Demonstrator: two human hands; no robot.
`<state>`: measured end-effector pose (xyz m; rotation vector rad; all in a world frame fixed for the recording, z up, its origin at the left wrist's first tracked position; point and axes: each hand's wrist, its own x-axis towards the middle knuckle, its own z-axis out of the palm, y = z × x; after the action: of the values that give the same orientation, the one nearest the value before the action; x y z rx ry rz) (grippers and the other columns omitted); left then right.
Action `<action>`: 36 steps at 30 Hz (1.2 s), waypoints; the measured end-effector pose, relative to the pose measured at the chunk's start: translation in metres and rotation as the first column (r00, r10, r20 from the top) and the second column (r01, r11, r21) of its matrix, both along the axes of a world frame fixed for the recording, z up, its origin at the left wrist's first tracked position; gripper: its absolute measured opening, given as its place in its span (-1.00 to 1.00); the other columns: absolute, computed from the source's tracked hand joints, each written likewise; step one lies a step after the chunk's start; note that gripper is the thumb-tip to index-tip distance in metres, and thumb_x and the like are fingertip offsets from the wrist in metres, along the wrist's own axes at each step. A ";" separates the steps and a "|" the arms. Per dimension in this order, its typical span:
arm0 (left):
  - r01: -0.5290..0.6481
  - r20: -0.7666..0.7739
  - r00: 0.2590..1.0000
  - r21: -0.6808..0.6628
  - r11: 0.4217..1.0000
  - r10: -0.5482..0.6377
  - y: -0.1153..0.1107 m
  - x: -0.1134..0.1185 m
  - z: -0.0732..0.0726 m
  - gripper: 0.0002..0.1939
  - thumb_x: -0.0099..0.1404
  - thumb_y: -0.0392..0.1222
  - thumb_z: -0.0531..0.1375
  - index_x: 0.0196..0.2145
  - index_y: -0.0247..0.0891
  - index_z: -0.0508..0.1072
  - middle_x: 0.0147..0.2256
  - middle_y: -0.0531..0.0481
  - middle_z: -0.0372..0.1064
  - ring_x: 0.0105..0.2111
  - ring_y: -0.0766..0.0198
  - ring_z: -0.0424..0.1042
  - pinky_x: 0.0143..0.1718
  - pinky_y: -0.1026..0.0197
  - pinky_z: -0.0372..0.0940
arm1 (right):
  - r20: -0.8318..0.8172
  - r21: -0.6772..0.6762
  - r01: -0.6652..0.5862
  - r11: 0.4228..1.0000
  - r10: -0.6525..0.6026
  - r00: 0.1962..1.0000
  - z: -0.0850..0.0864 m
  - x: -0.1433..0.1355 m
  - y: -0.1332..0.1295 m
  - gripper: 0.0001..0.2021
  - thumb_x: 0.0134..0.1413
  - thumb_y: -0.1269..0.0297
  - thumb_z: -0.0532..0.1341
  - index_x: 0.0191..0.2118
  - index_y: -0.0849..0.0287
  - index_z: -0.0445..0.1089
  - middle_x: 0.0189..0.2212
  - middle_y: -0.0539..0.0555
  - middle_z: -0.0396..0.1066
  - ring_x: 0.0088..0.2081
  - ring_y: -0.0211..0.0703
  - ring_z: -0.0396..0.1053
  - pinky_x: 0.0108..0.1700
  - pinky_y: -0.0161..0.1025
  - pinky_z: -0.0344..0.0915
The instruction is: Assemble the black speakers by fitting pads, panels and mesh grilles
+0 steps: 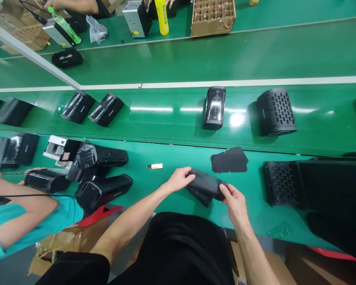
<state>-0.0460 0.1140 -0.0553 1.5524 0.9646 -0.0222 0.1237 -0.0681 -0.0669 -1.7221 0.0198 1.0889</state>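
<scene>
A thin black sheet (pixel 207 182) is stretched between my two hands over the green bench. My left hand (pixel 180 179) pinches its left end between thumb and fingers. At the other end, my right hand (pixel 233 198) grips the sheet's lower right corner. Beneath it a dark part (pixel 200 196) partly shows; the sheet hides most of it. Just beyond my right hand lies a small pile of flat black sheets (pixel 230 160). A small cutter-like tool with a pale yellow handle (pixel 156 166) rests to the left of my left hand.
Black plastic housings stand on the conveyor belt, one glossy (pixel 215 109) and one perforated (pixel 275 112). More housings (pixel 106 190) crowd the bench at left beside a co-worker's arm (pixel 26 202). A large black perforated part (pixel 284 184) sits at right. Across the line stands a divided carton (pixel 213 18).
</scene>
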 end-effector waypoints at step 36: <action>0.340 -0.358 0.915 0.441 0.830 -0.185 -0.009 0.001 -0.023 -0.40 0.37 -0.13 0.26 0.33 -0.15 0.33 0.14 -0.21 0.35 0.15 -0.07 0.32 0.14 -0.07 0.31 | 0.354 -0.333 -0.131 0.934 0.253 0.900 -0.015 0.000 -0.034 -0.46 -0.26 -0.10 0.49 -0.14 0.08 0.54 -0.28 0.06 0.41 -0.38 -0.08 0.32 -0.15 -0.02 0.35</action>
<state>-0.0447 0.1047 -0.0785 2.2081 1.0323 -0.2322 0.1239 -0.1023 -0.0823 -2.2375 -0.2570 0.8940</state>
